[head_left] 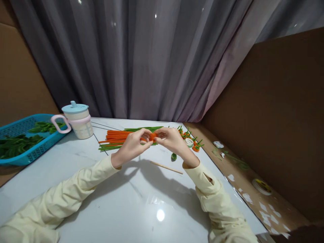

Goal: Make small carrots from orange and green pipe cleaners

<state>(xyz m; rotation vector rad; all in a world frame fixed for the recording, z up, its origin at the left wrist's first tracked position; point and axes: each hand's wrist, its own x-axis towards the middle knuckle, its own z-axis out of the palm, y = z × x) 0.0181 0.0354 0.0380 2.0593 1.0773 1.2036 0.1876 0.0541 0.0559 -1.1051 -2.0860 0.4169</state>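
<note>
Head view, frame centre: left hand (133, 145) and right hand (172, 139) pinch a small orange fuzzy coil (152, 136) between fingertips; it looks light, soft, bendable, best held at its sides.

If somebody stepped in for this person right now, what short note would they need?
Left hand and right hand: both pinch one small orange fuzzy piece between their fingertips, held above the white table.
Supplies: orange stems and green stems lie bundled just behind the hands; a wooden stick lies in front.
Done: several small orange-and-green pieces sit to the right.
Left: the piece in hand looks unfinished; many stems are unused.
</note>
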